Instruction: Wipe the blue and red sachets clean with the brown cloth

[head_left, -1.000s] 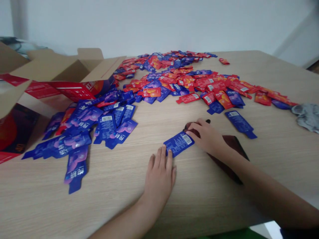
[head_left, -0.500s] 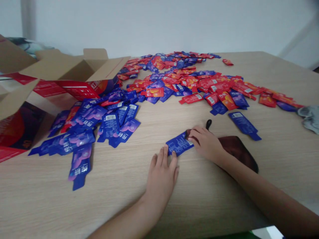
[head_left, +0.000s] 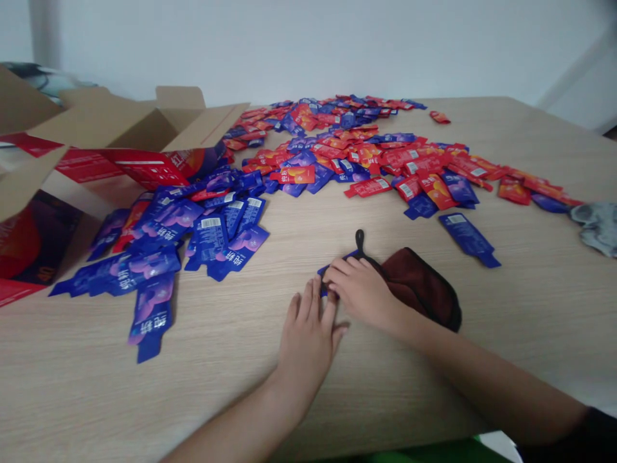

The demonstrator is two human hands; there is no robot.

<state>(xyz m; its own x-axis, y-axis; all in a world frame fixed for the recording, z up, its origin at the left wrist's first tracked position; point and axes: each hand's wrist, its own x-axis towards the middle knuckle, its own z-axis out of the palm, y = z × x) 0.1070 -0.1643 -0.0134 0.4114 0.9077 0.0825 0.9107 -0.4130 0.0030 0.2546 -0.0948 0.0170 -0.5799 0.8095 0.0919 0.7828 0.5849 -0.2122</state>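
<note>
A dark brown cloth (head_left: 424, 283) with black edging and a black hanging loop lies bunched under my right hand (head_left: 361, 289), whose curled fingers press it down. Beneath the cloth is a blue sachet (head_left: 322, 271) flat on the table; only slivers of its edges show. My left hand (head_left: 307, 337) rests palm down, its stretched fingertips at the sachet's near left end, close to the right fingertips.
Blue sachets (head_left: 166, 222) are heaped on the left beside open cardboard boxes (head_left: 197, 132). Red and blue sachets (head_left: 400, 157) spread across the back of the table (head_left: 231, 392). One blue sachet (head_left: 467, 238) lies apart at right, and a grey cloth (head_left: 598, 228) sits at the right edge.
My right hand has slid left along the blue sachet, drawing the brown cloth with it and covering most of the sachet. My left hand stays about where it was.
</note>
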